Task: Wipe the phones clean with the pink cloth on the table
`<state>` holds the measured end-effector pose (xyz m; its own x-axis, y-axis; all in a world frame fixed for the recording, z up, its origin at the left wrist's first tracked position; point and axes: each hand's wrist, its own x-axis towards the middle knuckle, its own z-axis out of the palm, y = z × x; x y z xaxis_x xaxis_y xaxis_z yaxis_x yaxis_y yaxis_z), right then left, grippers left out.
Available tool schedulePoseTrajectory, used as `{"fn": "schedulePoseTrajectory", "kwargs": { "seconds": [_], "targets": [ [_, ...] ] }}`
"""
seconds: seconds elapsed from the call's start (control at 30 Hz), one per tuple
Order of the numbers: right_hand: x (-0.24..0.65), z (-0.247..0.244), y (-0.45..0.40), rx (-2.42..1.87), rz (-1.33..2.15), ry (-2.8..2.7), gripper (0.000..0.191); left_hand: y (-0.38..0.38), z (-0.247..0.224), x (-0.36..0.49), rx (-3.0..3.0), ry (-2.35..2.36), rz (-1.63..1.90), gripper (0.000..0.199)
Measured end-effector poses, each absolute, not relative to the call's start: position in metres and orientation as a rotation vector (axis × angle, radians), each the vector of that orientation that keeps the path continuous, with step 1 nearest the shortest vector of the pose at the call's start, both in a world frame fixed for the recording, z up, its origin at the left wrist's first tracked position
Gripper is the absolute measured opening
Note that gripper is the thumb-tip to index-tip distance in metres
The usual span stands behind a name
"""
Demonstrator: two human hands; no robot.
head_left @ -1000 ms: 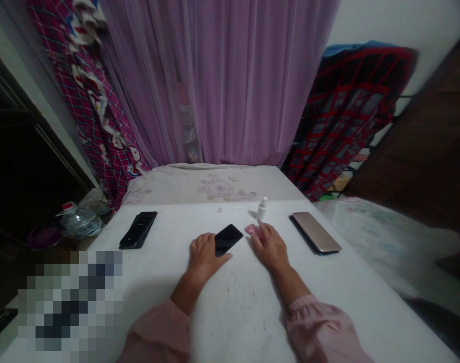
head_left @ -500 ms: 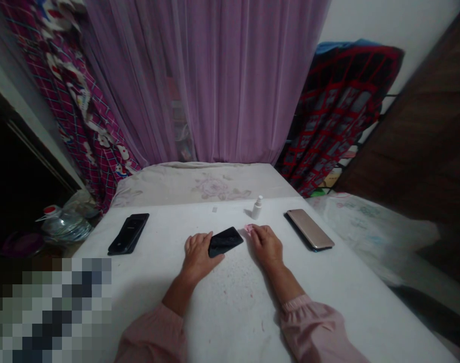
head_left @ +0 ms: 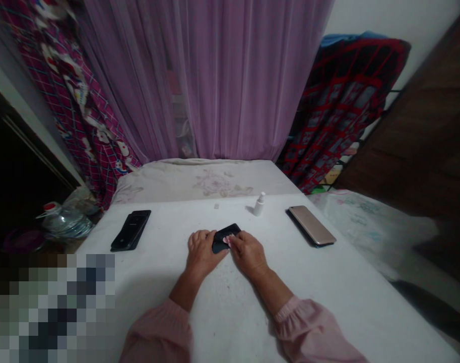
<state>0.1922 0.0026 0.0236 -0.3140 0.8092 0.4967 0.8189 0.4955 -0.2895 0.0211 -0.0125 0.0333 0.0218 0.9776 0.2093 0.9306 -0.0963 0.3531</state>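
Taking the dark phone between the hands as the middle of the dial, with twelve pointing away from the person, the stacked black phones (head_left: 131, 231) lie toward nine o'clock, well apart from the hands. The left hand (head_left: 203, 253) sits at eight, grasping the near-left end of the dark phone (head_left: 219, 245), with its fingers at the far edge and its thumb at the near one. That phone lies low over the white cover (head_left: 320, 302), directly between the hands; it should feel light and stiff, slick on its glass and easily cracked if dropped, so the long edges are the place to hold it, leaving the face open. On the face lies a pink scrap (head_left: 228, 239) (cloth or tissue, I cannot tell which), probably soft, nearly weightless and best pinched in a bunch. The right hand (head_left: 249, 253), at four, pinches it between bent fingertips; how hard it presses cannot be told. At one to two stands a small white bottle (head_left: 259, 206), upright and near the right hand, and at three, farther off, the gold-backed phone (head_left: 313, 224) lies on something dark.
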Motion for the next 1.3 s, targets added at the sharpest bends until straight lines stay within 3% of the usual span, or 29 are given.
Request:
{"fn": "schedulePoseTrajectory", "kwargs": {
  "seconds": [0.33,0.63,0.83,0.97,1.3],
  "targets": [
    [0.214,0.031,0.012,-1.578,-0.022,-2.032,0.03,-0.012,0.033,0.02,2.14,2.003,0.59,0.06],
    [0.192,0.028,0.006,-1.455,-0.012,-2.106,0.029,-0.013,0.034,0.02,2.164,2.001,0.595,0.061],
    [0.224,0.021,0.021,-1.625,0.231,-1.602,0.033,-0.012,0.032,0.013,2.166,1.951,0.615,0.066],
    [0.239,0.014,0.028,-1.538,0.39,-1.34,0.044,-0.01,0.032,0.009,2.165,1.931,0.653,0.059],
    [0.219,0.023,0.019,-1.596,0.245,-1.729,0.028,-0.013,0.033,0.01,2.203,1.908,0.678,0.054]
  ]
}}
